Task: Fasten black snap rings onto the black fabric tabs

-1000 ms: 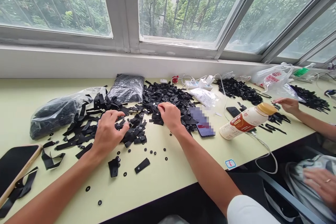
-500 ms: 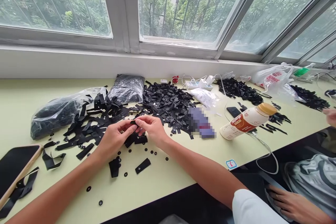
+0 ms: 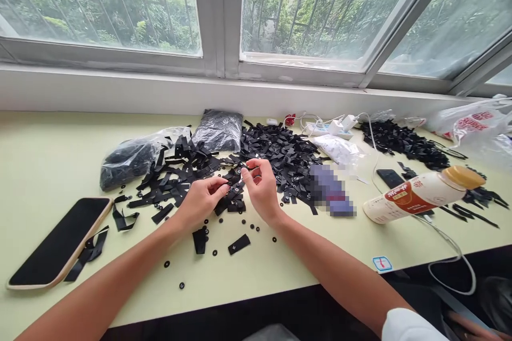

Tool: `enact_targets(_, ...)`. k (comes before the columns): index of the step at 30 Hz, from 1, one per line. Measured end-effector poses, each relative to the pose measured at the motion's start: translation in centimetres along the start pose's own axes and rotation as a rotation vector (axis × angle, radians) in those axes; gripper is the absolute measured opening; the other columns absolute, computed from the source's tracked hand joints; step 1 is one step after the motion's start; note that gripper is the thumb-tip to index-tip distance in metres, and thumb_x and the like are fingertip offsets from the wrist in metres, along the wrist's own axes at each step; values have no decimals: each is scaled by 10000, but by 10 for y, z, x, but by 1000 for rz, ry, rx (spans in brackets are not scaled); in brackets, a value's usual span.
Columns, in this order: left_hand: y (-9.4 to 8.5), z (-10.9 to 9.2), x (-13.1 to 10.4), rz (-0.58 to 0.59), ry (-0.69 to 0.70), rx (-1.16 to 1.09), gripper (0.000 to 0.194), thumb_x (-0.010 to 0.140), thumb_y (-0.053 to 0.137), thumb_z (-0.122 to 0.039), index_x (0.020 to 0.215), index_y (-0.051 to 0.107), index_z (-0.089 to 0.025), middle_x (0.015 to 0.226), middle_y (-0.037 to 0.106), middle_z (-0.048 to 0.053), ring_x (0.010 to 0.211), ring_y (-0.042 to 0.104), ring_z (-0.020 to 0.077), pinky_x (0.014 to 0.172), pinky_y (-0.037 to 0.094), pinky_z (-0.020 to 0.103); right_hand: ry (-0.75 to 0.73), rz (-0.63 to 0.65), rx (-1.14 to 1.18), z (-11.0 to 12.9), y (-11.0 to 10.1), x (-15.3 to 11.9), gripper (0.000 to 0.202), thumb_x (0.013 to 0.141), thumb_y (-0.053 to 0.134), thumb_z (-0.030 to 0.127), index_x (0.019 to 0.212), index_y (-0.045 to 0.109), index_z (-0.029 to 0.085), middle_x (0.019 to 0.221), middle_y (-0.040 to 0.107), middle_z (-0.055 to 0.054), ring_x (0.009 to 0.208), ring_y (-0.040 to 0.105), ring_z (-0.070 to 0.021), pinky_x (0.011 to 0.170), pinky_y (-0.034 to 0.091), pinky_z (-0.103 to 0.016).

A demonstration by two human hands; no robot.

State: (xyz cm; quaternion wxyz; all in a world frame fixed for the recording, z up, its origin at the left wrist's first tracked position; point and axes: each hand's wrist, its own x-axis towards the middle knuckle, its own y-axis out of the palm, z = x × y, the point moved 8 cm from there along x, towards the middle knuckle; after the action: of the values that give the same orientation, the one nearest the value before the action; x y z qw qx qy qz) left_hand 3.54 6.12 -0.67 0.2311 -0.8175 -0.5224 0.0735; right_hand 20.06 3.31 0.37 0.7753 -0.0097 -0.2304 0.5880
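Note:
My left hand (image 3: 205,198) is closed in a pinch over the table, thumb and forefinger on a black fabric strip that blends into the dark pile behind. My right hand (image 3: 262,187) is just right of it, a small gap between them. Its fingers are curled, with thumb and forefinger close together at a tiny dark thing I cannot make out. Around and beyond both hands spreads a heap of black fabric strips (image 3: 276,152). Nearer me lie a single strip with a white letter (image 3: 239,244) and several small black ring-shaped discs (image 3: 182,285).
A phone (image 3: 60,242) lies at the left, near a clear bag of black pieces (image 3: 128,162). Behind the heap sits a second filled bag (image 3: 220,130). To the right are a pixelated purple item (image 3: 332,192), a tilted bottle (image 3: 420,196), cables and a power strip (image 3: 326,129).
My hands, together at a black piece before, have drawn apart. The right hand has lifted slightly off the left. The view has swung left, so everything sits farther right.

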Motion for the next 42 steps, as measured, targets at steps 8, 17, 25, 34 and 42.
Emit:
enact_targets(8, -3, -1, -2, -14, -4, 4, 354, 904, 610, -492, 890, 761, -173, 759, 720, 40, 623, 587, 158, 538, 428, 255, -302, 230, -258, 12, 23, -9, 250, 1001, 513, 265, 1062, 753, 226, 1001, 717, -56, 889, 650, -168, 823, 508, -281)
enact_targets(17, -2, 9, 6, 95, 18, -157, 274, 843, 706, -438, 886, 796, -183, 749, 740, 50, 649, 625, 172, 616, 533, 283, -84, 242, -25, 9, 17, -7, 247, 976, 548, 348, 923, 759, 231, 823, 713, -29, 733, 636, -165, 707, 509, -277)
enact_targets(25, 0, 0, 4, 141, 73, -137, 293, 875, 653, -444, 950, 771, -186, 822, 730, 66, 739, 649, 199, 668, 548, 308, 151, 294, 175, -8, 27, -9, 246, 928, 569, 403, 924, 716, 205, 845, 712, -26, 672, 625, -144, 622, 513, -258)
enact_targets(34, -12, -10, 3, 43, 121, 149, 248, 920, 566, -389, 924, 711, -187, 743, 668, 3, 607, 529, 137, 565, 405, 241, 120, 307, 153, -3, 26, -7, 273, 891, 621, 385, 1097, 716, 232, 1000, 726, -35, 724, 630, -135, 639, 523, -249)
enact_targets(42, -7, -14, 2, 61, 135, 169, 311, 931, 551, -438, 832, 700, -183, 666, 626, -2, 585, 495, 133, 542, 369, 240, 126, 264, 149, -7, 24, -8, 197, 865, 653, 366, 940, 744, 208, 853, 735, -23, 685, 642, -149, 621, 526, -262)
